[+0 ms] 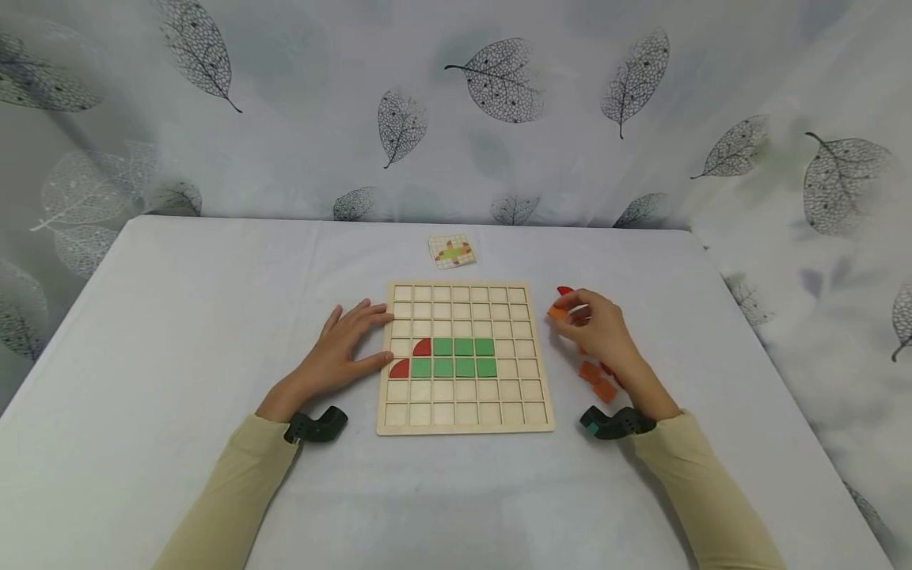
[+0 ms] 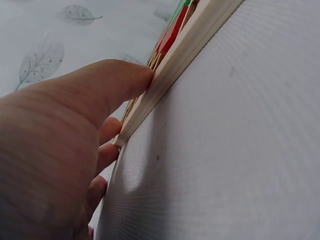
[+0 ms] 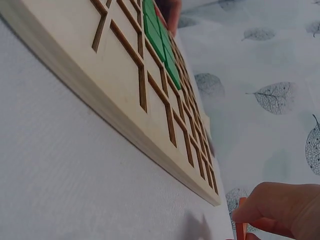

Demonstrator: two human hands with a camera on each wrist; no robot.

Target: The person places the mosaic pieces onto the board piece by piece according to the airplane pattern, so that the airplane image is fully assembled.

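A wooden grid board [image 1: 466,414] lies flat on the white table. Green squares [image 1: 463,368] fill two rows of its cells, with a red quarter-round piece [image 1: 400,369] at the left end of each row. My left hand [image 1: 333,355] rests at the board's left edge, fingers extended, the thumb [image 2: 135,80] touching the rim. Just off the board's right side, my right hand [image 1: 598,326] pinches an orange piece [image 1: 558,313], which shows edge-on between the fingertips in the right wrist view [image 3: 241,220].
Loose orange pieces [image 1: 604,389] and red ones lie right of the board, partly under the right hand and wrist. Small pattern cards [image 1: 452,251] lie beyond the board's far edge. A leaf-patterned cloth [image 1: 285,119] hangs behind the table.
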